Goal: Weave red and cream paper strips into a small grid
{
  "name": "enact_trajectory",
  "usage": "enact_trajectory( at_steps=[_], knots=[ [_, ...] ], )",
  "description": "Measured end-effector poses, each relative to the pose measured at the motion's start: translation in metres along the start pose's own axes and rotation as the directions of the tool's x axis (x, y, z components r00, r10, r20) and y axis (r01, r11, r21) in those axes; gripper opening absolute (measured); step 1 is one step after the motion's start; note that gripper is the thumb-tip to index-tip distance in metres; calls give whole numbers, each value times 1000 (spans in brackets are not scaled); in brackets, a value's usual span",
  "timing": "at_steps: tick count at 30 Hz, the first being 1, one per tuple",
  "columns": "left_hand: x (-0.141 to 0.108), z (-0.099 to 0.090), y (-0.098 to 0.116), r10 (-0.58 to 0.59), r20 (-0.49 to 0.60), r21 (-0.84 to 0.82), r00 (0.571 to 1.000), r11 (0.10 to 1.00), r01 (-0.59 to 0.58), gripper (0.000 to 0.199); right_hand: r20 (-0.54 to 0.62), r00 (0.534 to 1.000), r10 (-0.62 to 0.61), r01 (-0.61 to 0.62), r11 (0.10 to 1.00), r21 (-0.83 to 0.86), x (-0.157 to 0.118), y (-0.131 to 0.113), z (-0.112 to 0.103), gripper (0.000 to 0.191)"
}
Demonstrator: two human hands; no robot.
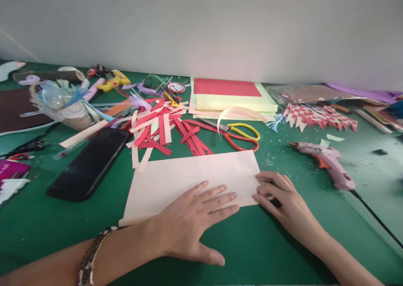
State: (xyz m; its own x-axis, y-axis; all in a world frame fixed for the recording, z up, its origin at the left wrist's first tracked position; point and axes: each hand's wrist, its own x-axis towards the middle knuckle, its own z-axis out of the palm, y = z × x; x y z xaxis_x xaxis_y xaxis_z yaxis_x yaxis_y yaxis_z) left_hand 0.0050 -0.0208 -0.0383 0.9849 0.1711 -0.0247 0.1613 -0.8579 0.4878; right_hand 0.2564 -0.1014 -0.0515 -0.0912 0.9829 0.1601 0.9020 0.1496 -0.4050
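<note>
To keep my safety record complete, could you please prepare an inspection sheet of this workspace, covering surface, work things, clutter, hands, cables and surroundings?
Surface: green tabletop, small paper scraps at right.
Job's things: pale pink paper sheet lies under the left hand.
Clutter: heaped paper strips, scissors and smartphone around the sheet; pink glue gun at right, yellow glue gun at far left.
Hands: left hand spread on the sheet; right hand has curled fingers at its right edge, grip unclear.
Cables: black cord leads from the pink glue gun out of view.
Surroundings: grey wall behind; other people: nothing seen.
</note>
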Motion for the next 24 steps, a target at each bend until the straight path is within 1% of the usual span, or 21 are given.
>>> enact_trajectory(
  at_steps=[6, 9, 14, 19, 21, 22, 23, 24],
  knots=[
    [1, -2, -1, -1, 0, -27, 1000, 1000, 1, 72, -26, 1000, -14, 14, 1000, -3, -1, 1, 1, 18],
    [-2, -4, -2, 4, 4, -29, 1000, 1000, -4, 71, -30, 1000, -9, 9, 1000, 10, -1, 1, 2, 18],
    [-20, -7, -5, -17, 7, 29, 1000, 999, 16, 72, -12, 1000, 5, -5, 1000, -6, -2, -1, 2, 17],
    [-37, -6, -6, -48, -42, 73, 998, 996, 51, 74, -32, 999, -8, 6, 999, -40, -2, 1, 2, 19],
    [-40, -5, -6, -56, -39, 67, 998, 996, 58, 74, -41, 999, -23, 19, 995, -96, -4, 0, 2, 14],
    [-40, -4, -6, -52, -30, 63, 998, 997, 54, 74, -59, 998, -32, 23, 988, -150, -5, -3, 3, 12],
    [-41, -4, -7, -48, -25, 62, 999, 997, 49, 74, -86, 995, -46, 27, 975, -219, -7, -9, 4, 14],
    [-41, -3, -7, -47, -30, 65, 998, 997, 49, 74, -110, 991, -76, 41, 956, -291, -9, -16, 5, 20]
  ],
)
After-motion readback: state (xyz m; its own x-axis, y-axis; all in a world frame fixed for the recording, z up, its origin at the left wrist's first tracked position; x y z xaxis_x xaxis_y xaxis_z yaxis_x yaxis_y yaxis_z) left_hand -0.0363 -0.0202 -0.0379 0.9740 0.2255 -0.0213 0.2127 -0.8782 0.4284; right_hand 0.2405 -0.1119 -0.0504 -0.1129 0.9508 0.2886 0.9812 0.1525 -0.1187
